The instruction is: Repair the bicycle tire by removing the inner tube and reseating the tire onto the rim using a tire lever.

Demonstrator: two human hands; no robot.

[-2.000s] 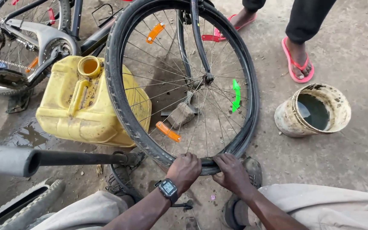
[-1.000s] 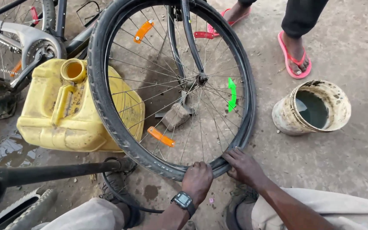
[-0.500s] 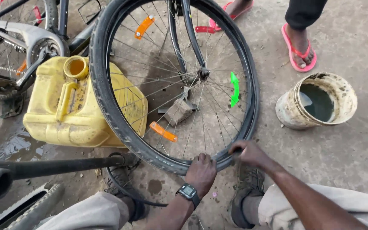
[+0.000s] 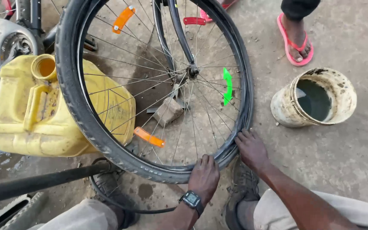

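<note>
- Left hand, with a dark digital watch on its wrist, presses its fingers over the black tyre at the lowest part of the bicycle wheel; the fingers curl narrowly around the tyre edge.
- Right hand grips the same tyre a little further up the right side, fingers hooked over the rubber where it meets the rim; the two hands are near each other but apart.
- Orange and green reflectors sit on the spokes, and a small stone block lies on the ground behind them.
- Yellow jerrycan, uncapped, stands behind the wheel's left side, partly covered by the tyre.
- Dirty pale bucket holding dark water stands to the right, well apart from the wheel.
- Black pump tube runs in from the left, with a thin hose looping below the tyre.
- Another person's foot in a pink sandal stands on the concrete beyond the bucket.
- The person's own knees and shoes frame the lower edge.
</note>
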